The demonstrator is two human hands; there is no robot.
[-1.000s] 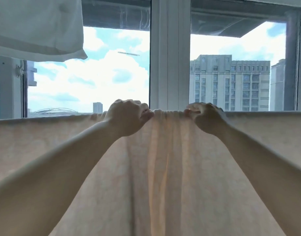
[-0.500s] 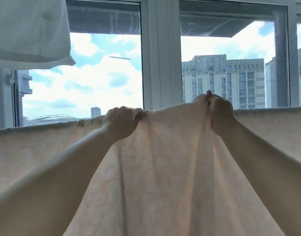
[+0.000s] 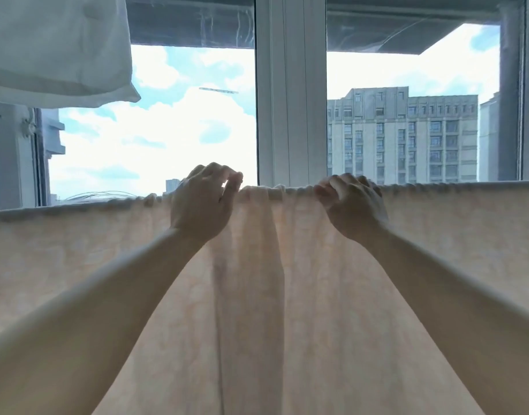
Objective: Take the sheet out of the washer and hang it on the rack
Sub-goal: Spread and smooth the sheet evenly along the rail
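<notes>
Head view: sheet [image 3: 257, 295], pale peach, is draped over a horizontal bar of the rack [image 3: 284, 190] (bar itself hidden under the fold) and hangs down toward the camera. Top edge spans nearly the full width; it is bunched into gathers between the two hands.

Left hand [image 3: 201, 205]: raised at the fold, fingers loosely parted and only lightly curled, holding nothing firm. Right hand [image 3: 354, 205]: fingers bent over the top edge, resting on the fabric; a real pinch cannot be confirmed.

Step judged: spreading the gathered middle. To do it well, take the fold on each side of the gathers, slide the hands apart along the bar, keep the hang even front and back. A white pillowcase [image 3: 56, 46] hangs upper left, well apart.
</notes>
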